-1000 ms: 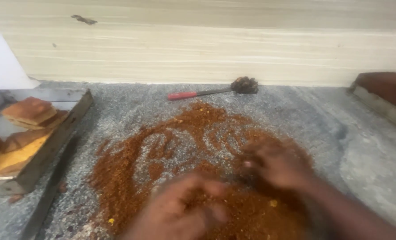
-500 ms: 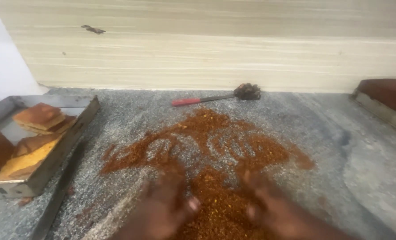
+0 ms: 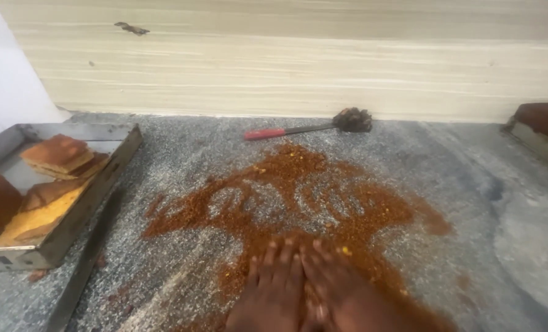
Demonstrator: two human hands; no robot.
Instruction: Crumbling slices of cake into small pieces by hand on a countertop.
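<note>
- Head view: both hands at the bottom edge, side by side, touching along the inner edges.
- Left hand [image 3: 272, 289]: flat, palm down, fingers straight and pressed together, holding nothing, resting on the powder [image 3: 298, 203].
- Right hand [image 3: 341, 295]: same pose, flat, fingers together, nothing gripped, lying on the powder.
- Powder: reddish-brown, coarse, spread loose on the grey speckled table [image 3: 501, 233]. Bulk sits just ahead of and under the fingertips, with bare streaks through it; a few yellow bits mixed in.
- Spoon [image 3: 311, 128]: red handle, dark clump in the bowl, lying on the table well ahead of the hands, past the powder, near the wall [image 3: 286, 61].
- Tray [image 3: 117, 154]: metal, well left of the left hand, holding brown and yellow blocks [image 3: 55, 154].
- Second tray [image 3: 541, 132]: far right and ahead of the right hand, only partly in view, brown contents.
</note>
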